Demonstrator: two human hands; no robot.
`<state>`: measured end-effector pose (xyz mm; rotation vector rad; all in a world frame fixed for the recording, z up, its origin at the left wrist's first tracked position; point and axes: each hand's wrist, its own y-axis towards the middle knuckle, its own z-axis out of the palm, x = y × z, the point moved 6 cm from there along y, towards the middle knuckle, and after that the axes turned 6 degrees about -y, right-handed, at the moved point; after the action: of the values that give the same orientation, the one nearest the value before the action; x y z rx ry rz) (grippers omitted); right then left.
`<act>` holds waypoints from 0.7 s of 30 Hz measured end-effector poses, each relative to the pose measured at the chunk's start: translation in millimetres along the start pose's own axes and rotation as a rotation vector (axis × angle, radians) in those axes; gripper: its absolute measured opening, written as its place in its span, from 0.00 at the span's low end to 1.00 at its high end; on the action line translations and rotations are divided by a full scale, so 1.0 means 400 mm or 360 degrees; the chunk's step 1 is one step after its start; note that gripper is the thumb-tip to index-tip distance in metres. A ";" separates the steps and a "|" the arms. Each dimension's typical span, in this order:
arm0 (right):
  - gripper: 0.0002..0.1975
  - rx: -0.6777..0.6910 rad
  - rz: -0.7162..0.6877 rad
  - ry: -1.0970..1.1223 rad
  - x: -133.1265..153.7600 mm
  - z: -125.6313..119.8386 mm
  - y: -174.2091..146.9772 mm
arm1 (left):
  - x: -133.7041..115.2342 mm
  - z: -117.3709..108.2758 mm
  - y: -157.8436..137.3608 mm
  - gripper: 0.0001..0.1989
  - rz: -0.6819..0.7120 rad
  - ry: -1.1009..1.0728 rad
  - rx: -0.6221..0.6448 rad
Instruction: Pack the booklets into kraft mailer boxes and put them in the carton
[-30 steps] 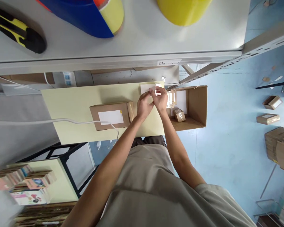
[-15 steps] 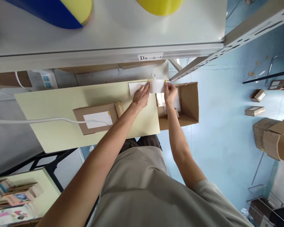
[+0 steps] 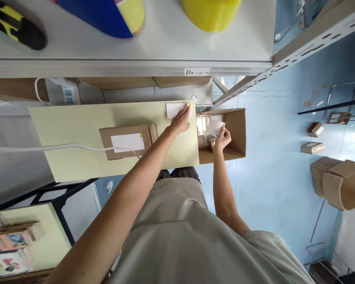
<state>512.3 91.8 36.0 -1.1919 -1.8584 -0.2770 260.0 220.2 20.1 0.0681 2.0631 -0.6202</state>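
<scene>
My left hand (image 3: 181,119) lies flat with fingers stretched over a white label sheet (image 3: 174,110) near the far right corner of the pale yellow table (image 3: 71,118). Held by its yellow-marked corner, a loose white label (image 3: 214,127) is pinched in my right hand (image 3: 223,139). That hand is above an open cardboard box (image 3: 236,132) beside the table's right end. Inside the box, small taped packages are partly covered by the label and hand. A closed carton (image 3: 106,146) with a white label sits on the table, left of my left forearm.
A grey metal shelf (image 3: 159,49) runs across the top, bearing yellow rolls and a black-and-yellow utility knife (image 3: 20,27). A white cable (image 3: 62,147) hangs across the left side. Cartons, including an open one (image 3: 335,183), stand on the blue floor at right.
My right hand has moved right and nearer to me, taking the loose label away from the sheet on the table to above the open box. My left hand stays on the sheet.
</scene>
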 end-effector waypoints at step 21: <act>0.26 0.1270 -0.0493 0.0164 0.292 -0.009 -0.464 | 0.068 -0.269 -0.773 0.13 -0.0361 -0.0981 -0.0425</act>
<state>345.2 67.0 175.9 -0.3403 -1.7877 0.2256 72.0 -5.2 167.5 -0.4632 1.5395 -0.4238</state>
